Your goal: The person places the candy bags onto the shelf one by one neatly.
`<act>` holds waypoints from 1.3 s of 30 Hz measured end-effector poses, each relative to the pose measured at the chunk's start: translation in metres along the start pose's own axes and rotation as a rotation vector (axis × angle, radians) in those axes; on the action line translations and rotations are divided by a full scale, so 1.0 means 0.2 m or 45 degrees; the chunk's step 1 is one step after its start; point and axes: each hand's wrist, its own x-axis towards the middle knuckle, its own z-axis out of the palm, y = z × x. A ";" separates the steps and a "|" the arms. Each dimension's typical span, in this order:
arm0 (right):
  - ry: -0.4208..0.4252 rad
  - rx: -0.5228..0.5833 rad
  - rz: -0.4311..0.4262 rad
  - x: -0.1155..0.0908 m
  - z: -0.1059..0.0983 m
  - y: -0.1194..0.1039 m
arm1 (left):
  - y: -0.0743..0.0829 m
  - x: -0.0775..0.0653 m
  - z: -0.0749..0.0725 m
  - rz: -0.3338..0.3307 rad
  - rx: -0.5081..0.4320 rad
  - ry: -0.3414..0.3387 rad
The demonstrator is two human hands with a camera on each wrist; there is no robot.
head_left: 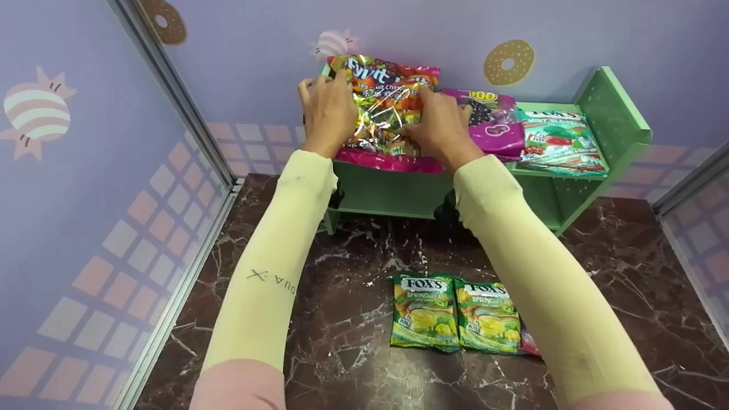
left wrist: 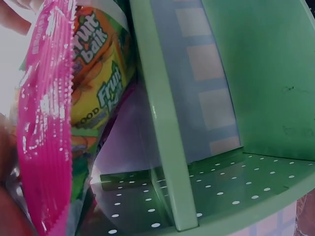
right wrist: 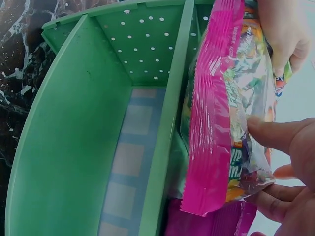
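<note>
A shiny, multicoloured bag of fruit chews (head_left: 387, 134) with pink seams stands on the top tier of a green shelf (head_left: 387, 196), at its left end. My left hand (head_left: 329, 111) grips the bag's left side. On the right side, my right hand (head_left: 443, 122) pinches its edge, thumb in front, as the right wrist view shows too. The bag's pink bottom seam (right wrist: 209, 123) juts out over the tier's front edge. Right beside my right hand lies a purple candy bag (head_left: 495, 131), partly covered by that hand.
A mint-green candy bag (head_left: 561, 142) lies at the shelf's right end, against the raised side panel (head_left: 621, 108). On the dark marbled surface in front are two green and yellow Fox's bags (head_left: 424, 313), and a pinkish packet (head_left: 529, 341) mostly behind my right sleeve. Patterned walls enclose the space.
</note>
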 end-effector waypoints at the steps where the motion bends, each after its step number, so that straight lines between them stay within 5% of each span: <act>1: 0.005 0.004 0.004 0.00 0.00 0.00 | 0.00 0.00 0.00 0.006 0.008 -0.011; 19: 0.064 -0.109 -0.052 -0.04 0.06 0.00 | 0.00 -0.06 0.05 0.110 0.244 -0.068; 39: -0.110 -0.346 -0.141 -0.05 0.13 0.03 | 0.03 -0.14 0.10 0.180 0.122 -0.448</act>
